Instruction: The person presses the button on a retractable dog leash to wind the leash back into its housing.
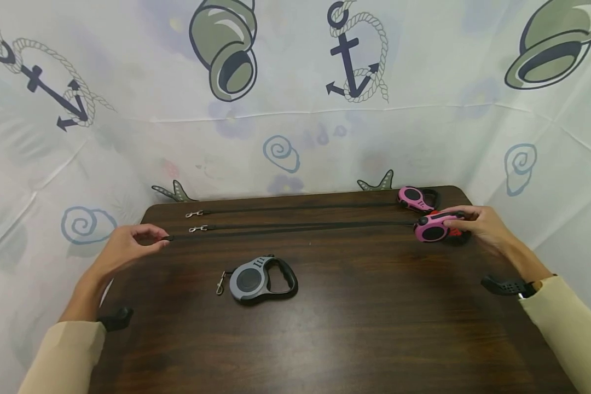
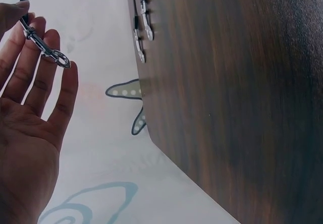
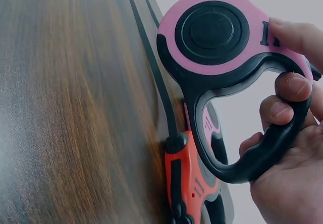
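Note:
My right hand [image 1: 487, 229] grips the black loop handle of a pink retractable dog leash [image 3: 212, 30], its thumb at the button side. A black leash cord runs from it across the table to my left hand [image 1: 130, 247]. There the thumb and a fingertip pinch the cord end, while a silver snap clip [image 2: 48, 51] hangs over the other fingers. Beneath the pink leash lies a red retractable leash [image 3: 189, 176]. A second pink leash [image 1: 413, 197] lies farther back. Two clips, the rear one [image 1: 194, 214] and the front one [image 1: 198, 229], end the cords on the table.
A grey retractable leash [image 1: 249, 280] with a black handle lies on the brown table [image 1: 374, 328], its small clip [image 1: 220, 283] beside it. White patterned cloth [image 1: 295, 82] hangs behind the table and along both sides.

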Motion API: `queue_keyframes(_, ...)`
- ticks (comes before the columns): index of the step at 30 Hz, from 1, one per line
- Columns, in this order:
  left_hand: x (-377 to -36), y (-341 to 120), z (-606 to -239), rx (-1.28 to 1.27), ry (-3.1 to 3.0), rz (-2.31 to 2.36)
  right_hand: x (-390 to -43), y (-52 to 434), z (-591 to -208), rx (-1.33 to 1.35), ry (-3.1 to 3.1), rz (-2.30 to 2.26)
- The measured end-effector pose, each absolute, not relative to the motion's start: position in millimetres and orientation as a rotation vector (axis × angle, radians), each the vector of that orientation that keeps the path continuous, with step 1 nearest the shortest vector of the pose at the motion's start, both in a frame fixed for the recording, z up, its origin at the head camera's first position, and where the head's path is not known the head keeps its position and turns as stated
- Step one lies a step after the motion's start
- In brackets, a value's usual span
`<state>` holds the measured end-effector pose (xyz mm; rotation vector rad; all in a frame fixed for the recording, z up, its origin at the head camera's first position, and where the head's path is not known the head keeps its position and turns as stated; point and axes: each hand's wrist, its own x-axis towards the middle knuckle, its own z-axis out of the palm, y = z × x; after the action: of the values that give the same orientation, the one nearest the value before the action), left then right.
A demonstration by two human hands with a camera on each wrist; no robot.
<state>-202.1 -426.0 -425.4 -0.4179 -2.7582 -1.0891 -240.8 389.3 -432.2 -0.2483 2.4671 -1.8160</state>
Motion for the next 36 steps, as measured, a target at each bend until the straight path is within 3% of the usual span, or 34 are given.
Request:
queue_keyframes(18, -202.3, -408.9, -424.5, -0.493, -2.687, -1.082, -236.7, 371.6, -430.5, -0.323, 2.696, -1.519)
queue_keyframes(36, -203.0, -388.9, -418.3, -0.563, -2.662, -1.040, -234.3, 356.8, -428.2, -0.320, 2.676, -1.583)
